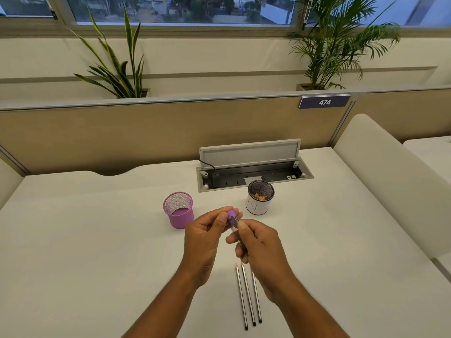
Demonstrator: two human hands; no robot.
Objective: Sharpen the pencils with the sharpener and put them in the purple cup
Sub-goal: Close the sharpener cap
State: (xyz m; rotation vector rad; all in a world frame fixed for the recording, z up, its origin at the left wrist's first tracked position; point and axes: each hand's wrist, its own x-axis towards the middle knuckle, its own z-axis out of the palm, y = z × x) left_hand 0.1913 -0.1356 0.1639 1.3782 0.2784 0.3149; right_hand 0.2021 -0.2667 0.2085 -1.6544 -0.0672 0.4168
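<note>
Your left hand [207, 237] pinches the purple sharpener [231, 214], and your right hand [261, 250] grips a pencil [238, 241] pushed into it; three more pencils [247, 293] lie under your right wrist. The purple cup [179, 215] stands just beyond your left hand, with a white cup [258, 206] holding shavings to its right. The open socket box [253, 174] is behind them, and the table [97, 240] runs wide to your left.

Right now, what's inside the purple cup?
In the purple mesh cup, only the far inner wall shows; nothing pokes above the rim. The near wall covers the bottom, so anything lying there is hidden.
</note>
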